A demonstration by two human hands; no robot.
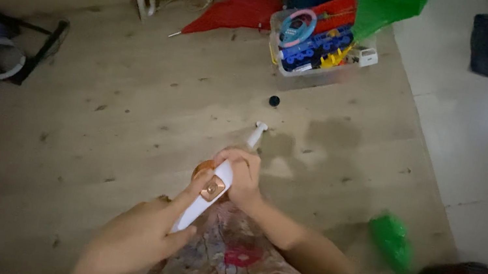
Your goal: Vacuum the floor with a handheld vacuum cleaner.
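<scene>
Dimly lit, a pale wooden floor is shown from above, with a clear plastic toy bin set at its far edge, filled with blue, yellow and red plastic pieces and a round pink-and-blue ring; red fabric and green fabric are draped beside it. A white wand-shaped toy with an orange round button is held at the centre of the view, low over a patterned garment and pointed toward the bin. The left hand is closed around the toy's lower handle, thumb laid along its side; the right hand, reaching in from the right, is wrapped around the upper shaft. Both grips are closed on the toy. A small green object lies on the floor to the right, and a tiny dark bead sits well ahead of the toy's white tip. It is judged that the narrow tip could be snapped or pulled off if the two hands were twisted against each other, and the bead could be lost underfoot in the poor light. No labels or printed signs can be made out.
</scene>
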